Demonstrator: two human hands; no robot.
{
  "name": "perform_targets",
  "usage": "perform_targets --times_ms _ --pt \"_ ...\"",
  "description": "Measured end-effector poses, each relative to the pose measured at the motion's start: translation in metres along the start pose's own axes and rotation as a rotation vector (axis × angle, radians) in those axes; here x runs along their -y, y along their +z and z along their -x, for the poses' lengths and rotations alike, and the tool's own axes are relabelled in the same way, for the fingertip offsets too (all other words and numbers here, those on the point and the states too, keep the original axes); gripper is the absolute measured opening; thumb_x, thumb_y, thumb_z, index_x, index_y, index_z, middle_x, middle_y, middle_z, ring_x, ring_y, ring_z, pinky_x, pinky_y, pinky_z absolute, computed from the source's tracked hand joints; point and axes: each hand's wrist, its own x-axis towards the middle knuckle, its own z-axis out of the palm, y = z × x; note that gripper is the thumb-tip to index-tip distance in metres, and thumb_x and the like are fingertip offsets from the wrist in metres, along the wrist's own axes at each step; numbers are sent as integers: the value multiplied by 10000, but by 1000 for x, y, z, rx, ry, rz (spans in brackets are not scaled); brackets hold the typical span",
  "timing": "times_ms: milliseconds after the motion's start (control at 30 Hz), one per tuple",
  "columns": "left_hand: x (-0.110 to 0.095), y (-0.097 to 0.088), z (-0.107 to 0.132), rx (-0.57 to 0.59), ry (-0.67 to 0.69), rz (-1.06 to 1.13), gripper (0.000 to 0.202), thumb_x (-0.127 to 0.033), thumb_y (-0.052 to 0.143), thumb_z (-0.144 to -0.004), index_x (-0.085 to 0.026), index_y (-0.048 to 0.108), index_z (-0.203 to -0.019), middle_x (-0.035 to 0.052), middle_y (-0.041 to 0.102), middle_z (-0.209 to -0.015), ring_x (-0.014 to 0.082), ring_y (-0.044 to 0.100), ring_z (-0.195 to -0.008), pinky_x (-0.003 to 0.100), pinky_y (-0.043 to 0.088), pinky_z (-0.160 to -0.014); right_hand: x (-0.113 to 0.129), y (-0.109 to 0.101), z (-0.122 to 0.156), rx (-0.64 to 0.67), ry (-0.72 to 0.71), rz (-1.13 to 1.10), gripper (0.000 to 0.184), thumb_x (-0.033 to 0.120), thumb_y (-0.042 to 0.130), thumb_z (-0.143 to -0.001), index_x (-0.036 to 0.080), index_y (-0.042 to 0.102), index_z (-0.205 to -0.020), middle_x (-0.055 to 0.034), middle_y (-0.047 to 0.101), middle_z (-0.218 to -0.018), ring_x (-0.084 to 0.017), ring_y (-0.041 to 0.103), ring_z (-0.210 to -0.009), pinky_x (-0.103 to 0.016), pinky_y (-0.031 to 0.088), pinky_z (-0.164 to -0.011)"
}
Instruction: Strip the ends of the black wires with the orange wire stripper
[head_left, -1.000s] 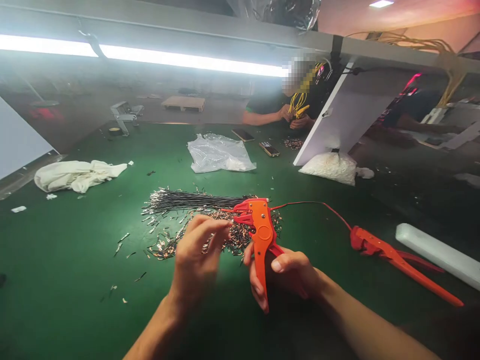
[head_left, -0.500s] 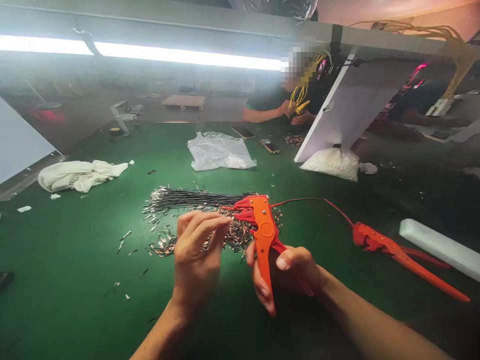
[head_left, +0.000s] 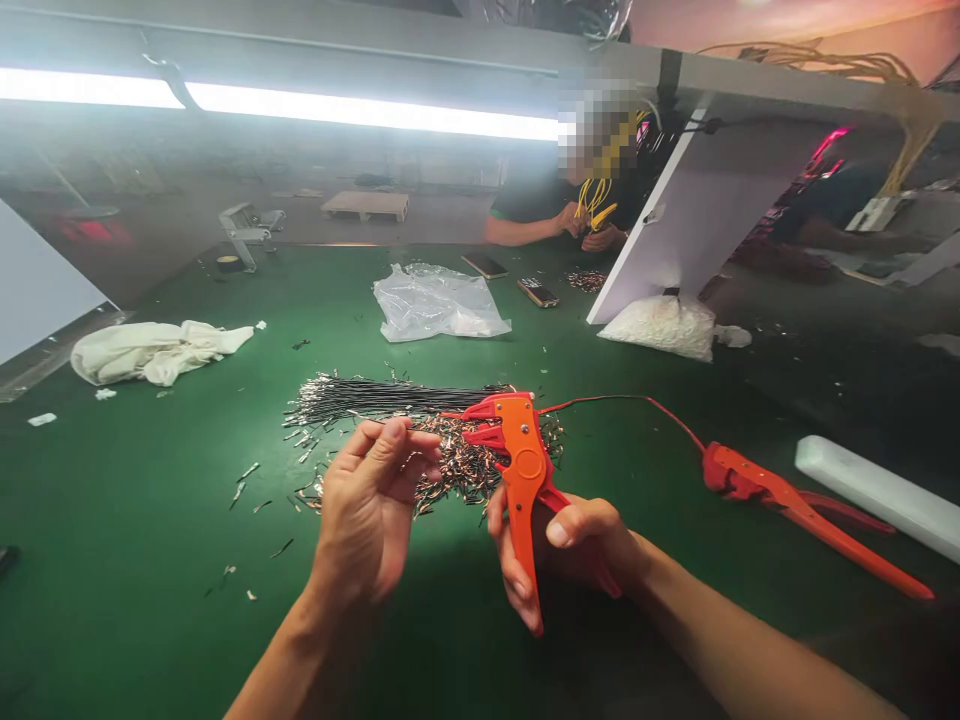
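Observation:
My left hand [head_left: 367, 515] is closed in a pinch on a thin black wire [head_left: 421, 431], whose end points toward the stripper jaws. My right hand [head_left: 592, 530] is wrapped round the handles of an orange and red wire stripper [head_left: 528, 465], held upright with its jaws facing left. Between the hands and behind them lies a heap of short wire pieces with bare copper ends [head_left: 472, 470]. Just beyond it rests a bundle of black wires [head_left: 397, 397] with metal terminals at the left end; the stripper head hides its right end.
A second orange wire stripper [head_left: 814, 520] lies to the right beside a white bar [head_left: 877, 490]. Farther back are a clear plastic bag [head_left: 439, 302], two phones [head_left: 538, 292], a white cloth [head_left: 161, 350] and a filled bag [head_left: 660, 325]. Across the table, a co-worker's hands [head_left: 592, 230] hold yellow wires.
My left hand has drawn back left from the stripper jaws and turned, so the thumb and the pinched wire now show. The stripper in my right hand has barely moved.

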Motion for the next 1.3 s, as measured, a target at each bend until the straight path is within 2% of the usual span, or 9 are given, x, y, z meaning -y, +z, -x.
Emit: perform_targets --times_ms 133,267,467,767,967,1067,1167,1233,1300 --pt "-5 -4 -2 -24 3 1 296 -315 849 -634 -168 638 -780 12 735 -715 131 653 -626 189 496 -454 0 0 0 10 -2 -8 405 280 540 -719 122 503 -1090 -81 692 -738 -246 680 -644 -374 516 -579" --pt "-3 -3 1 6 61 -107 291 -367 816 -672 -175 615 -758 20 725 -682 144 637 -566 207 465 -391 0 -1 0 32 -16 -19 399 289 543 -714 128 505 -1077 -82 692 -742 -251 683 -649 -376 520 -567" --pt "-2 -1 6 -78 201 -154 301 -382 812 -679 -197 585 -749 3 712 -648 161 634 -546 222 461 -362 -1 1 2 26 -49 18 421 276 555 -705 103 549 -1089 -74 684 -733 -239 677 -651 -361 510 -583" --pt "-5 -4 -1 -87 23 -17 385 -360 883 -586 -190 582 -755 -32 683 -629 120 617 -552 171 448 -346 -9 -3 0 24 -44 47 428 217 618 -675 108 581 -1087 -78 685 -782 -231 677 -700 -369 503 -668" --pt "-3 -6 0 -47 42 -66 407 -410 874 -597 -190 576 -766 -17 691 -628 129 615 -527 187 454 -339 -9 -1 1 20 -35 46 408 211 617 -680 108 586 -1074 -78 676 -784 -224 676 -698 -358 505 -665" --pt "-3 -7 2 -37 180 -142 323 -406 808 -703 -194 571 -762 -9 692 -628 143 624 -524 209 457 -339 -9 0 2 11 -38 31 412 204 610 -670 101 589 -1068 -80 676 -772 -219 675 -684 -347 506 -652" --pt "-5 -5 7 -57 480 -278 198 -323 722 -815 -206 569 -769 -6 701 -701 147 649 -590 233 472 -380 -11 0 3 -1 -29 22 420 200 600 -663 95 591 -1069 -84 674 -770 -215 673 -675 -342 508 -647" --pt "-5 -4 11 -69 691 -413 126 -260 665 -870 -214 575 -795 2 709 -805 144 671 -685 262 520 -477 -12 0 3 -1 -21 18 422 209 598 -662 95 590 -1069 -82 672 -766 -215 671 -672 -341 508 -644" --pt "-2 -4 14 -60 838 -548 75 -212 612 -907 -220 580 -840 5 705 -853 141 679 -749 288 550 -571 -11 0 3 -2 -23 23 414 220 592 -667 101 588 -1063 -75 668 -755 -217 670 -668 -335 505 -633"
